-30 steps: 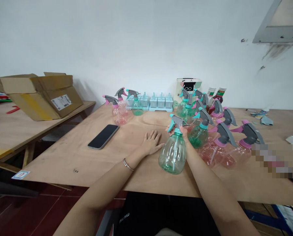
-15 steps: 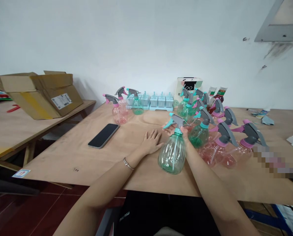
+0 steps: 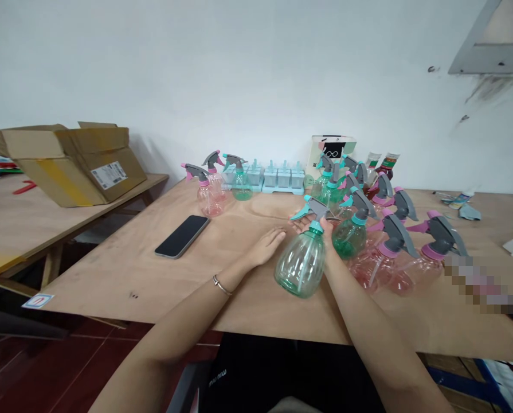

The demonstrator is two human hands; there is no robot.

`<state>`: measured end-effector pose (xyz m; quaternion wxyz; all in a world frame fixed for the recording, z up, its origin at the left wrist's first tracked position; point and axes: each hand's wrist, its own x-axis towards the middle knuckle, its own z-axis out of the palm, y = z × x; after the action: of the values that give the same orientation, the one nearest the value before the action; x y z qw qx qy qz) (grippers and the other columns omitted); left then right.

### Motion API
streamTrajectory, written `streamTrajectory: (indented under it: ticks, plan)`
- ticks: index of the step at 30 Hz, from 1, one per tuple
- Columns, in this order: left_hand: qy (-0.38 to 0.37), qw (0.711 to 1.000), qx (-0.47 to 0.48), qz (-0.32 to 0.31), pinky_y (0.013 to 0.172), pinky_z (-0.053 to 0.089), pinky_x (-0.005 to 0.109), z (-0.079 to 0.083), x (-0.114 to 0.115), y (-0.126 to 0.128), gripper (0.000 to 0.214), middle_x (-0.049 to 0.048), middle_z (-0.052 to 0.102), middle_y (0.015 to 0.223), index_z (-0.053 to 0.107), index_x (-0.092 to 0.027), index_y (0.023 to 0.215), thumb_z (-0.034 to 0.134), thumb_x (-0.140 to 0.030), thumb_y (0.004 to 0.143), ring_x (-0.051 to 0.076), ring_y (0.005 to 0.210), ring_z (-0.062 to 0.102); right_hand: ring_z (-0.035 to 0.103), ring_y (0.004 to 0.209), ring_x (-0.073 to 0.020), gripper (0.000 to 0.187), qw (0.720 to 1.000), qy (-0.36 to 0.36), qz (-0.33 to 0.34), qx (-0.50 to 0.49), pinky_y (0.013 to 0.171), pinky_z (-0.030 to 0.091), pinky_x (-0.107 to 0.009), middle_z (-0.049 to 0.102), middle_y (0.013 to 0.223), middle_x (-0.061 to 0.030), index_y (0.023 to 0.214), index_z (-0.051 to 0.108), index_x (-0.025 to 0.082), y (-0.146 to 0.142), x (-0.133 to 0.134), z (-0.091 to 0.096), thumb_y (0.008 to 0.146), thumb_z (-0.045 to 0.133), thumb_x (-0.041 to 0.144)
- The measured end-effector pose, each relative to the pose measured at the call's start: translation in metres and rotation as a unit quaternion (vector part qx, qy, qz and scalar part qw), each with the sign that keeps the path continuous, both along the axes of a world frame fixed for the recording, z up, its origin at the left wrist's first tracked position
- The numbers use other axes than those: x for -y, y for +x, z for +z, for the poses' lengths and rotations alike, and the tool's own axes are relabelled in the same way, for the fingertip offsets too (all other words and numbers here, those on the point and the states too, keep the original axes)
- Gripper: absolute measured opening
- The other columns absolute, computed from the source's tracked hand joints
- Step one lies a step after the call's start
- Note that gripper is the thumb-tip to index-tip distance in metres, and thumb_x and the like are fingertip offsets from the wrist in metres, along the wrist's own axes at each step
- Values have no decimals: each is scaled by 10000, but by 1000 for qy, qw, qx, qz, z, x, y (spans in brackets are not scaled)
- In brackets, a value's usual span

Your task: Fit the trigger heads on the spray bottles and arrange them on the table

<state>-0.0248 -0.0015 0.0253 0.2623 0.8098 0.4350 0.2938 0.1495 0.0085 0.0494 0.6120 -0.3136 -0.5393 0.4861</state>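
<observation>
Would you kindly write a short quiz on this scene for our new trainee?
1. Which hand holds the green spray bottle nearest the person?
2. True or false: the phone lies on the brown table, apart from the left hand.
3. Multiple choice: what stands on the other table, on the left of the picture?
A) a desk lamp
B) an open cardboard box
C) a kettle

Key:
1. The right hand.
2. True.
3. B.
</observation>
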Motion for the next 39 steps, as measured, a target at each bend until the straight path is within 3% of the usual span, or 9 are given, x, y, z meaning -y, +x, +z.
streamTrajectory:
  ticks: [3, 5, 7, 10, 15, 19, 22, 27, 39]
  plan:
    - [-54, 976, 181, -113, 1044, 428, 440, 14, 6, -4, 836, 141, 540, 1385, 492, -153, 1341, -16, -669, 923, 271, 1263, 527, 637, 1085, -292, 574, 998, 13, -19, -53, 891, 531, -436, 709, 1034, -81, 975, 648, 233, -5, 4, 1, 662, 574, 709]
    - [-63, 966, 182, -172, 1030, 439, 427, 22, 12, -9, 943, 150, 513, 1406, 431, -149, 1385, 174, -849, 807, 303, 1263, 520, 638, 1079, -269, 522, 996, 37, -48, -59, 931, 512, -412, 702, 1068, -68, 984, 648, 239, -6, 3, -1, 628, 675, 619]
    - [-26, 975, 124, -181, 1076, 393, 433, 27, 17, -12, 1037, 141, 468, 1444, 386, -168, 1418, 506, -866, 660, 335, 1303, 468, 640, 1067, -245, 485, 994, 68, -76, -40, 963, 494, -395, 700, 1076, -52, 983, 654, 251, -8, 2, -5, 625, 710, 573]
    - [52, 988, 71, -130, 1130, 320, 454, 27, 17, -13, 968, 125, 465, 1442, 398, -198, 1404, 755, -632, 616, 340, 1326, 435, 640, 1070, -236, 429, 991, 83, -101, -24, 997, 474, -400, 708, 1060, -41, 969, 666, 251, -12, 1, -10, 662, 712, 546]
    - [121, 985, 125, 8, 1109, 368, 408, 16, -10, -20, 791, 134, 500, 1388, 400, -168, 1366, 730, -467, 713, 287, 1295, 476, 542, 1259, -237, 539, 992, 58, -106, -21, 1082, 412, -416, 609, 1322, -72, 1178, 619, 256, -22, 5, -9, 715, 712, 516]
    - [159, 949, 154, 226, 1140, 324, 396, 12, -54, -40, 760, 137, 415, 1415, 357, -178, 1394, 726, -349, 752, 270, 1358, 390, 471, 1340, -220, 556, 996, 38, -78, 8, 1158, 315, -431, 557, 1388, -93, 1209, 609, 244, -24, 6, -13, 748, 681, 546]
    - [151, 918, 173, 323, 1131, 330, 418, 12, -85, -55, 772, 139, 386, 1365, 403, -193, 1363, 781, -330, 704, 295, 1360, 368, 531, 1282, -221, 511, 997, 26, -74, 21, 1155, 318, -444, 617, 1314, -98, 1147, 634, 234, -27, 3, -21, 743, 688, 542]
    - [130, 896, 196, 377, 1124, 329, 411, 8, -115, -67, 788, 163, 370, 1328, 402, -152, 1353, 800, -284, 686, 298, 1321, 399, 591, 1204, -222, 420, 996, 23, -54, 64, 1123, 356, -461, 677, 1214, -84, 1079, 662, 243, -34, 1, -35, 755, 683, 508]
    - [168, 877, 177, 414, 1169, 238, 429, -8, -139, -78, 859, 241, 351, 1462, 240, -73, 1423, 742, -233, 745, 308, 1412, 298, 627, 1150, -206, 267, 984, -13, -56, 170, 1059, 430, -424, 697, 1168, -87, 1069, 664, 224, -31, -9, -51, 814, 623, 288]
